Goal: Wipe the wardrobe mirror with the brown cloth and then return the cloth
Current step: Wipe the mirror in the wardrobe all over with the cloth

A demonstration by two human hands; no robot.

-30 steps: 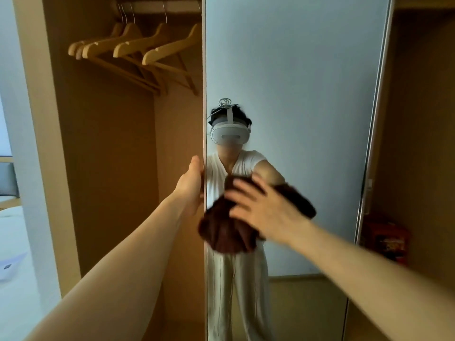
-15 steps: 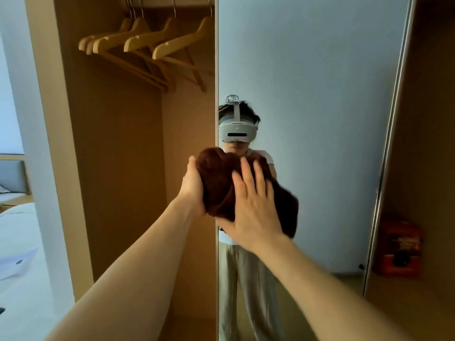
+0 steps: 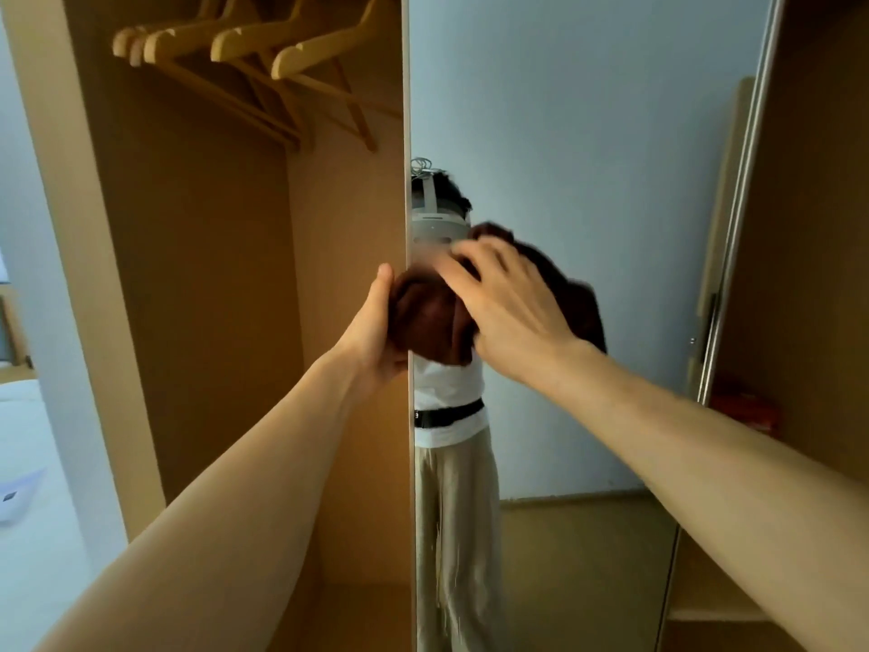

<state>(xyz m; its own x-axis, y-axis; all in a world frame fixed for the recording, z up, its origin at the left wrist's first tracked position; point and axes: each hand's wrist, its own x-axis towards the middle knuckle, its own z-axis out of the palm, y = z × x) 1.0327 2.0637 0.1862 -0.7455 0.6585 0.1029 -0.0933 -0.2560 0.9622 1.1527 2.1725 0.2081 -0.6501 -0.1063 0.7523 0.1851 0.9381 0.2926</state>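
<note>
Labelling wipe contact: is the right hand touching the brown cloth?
Touching. The head view shows the right hand lying flat on the brown cloth, pressing it against the mirror. The left hand grips the mirror's edge.

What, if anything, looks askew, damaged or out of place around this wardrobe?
Nothing stands out. The pale wooden hangers hang in a row, the mirrored wardrobe door shows no crack, and the right hand presses the crumpled brown cloth on it while the left hand holds its edge.

A bedroom. Open wardrobe [image 3: 211,275] with wooden hangers [image 3: 263,54] and a mirrored door [image 3: 588,157]; probably a white bed [image 3: 33,454] at left.
</note>
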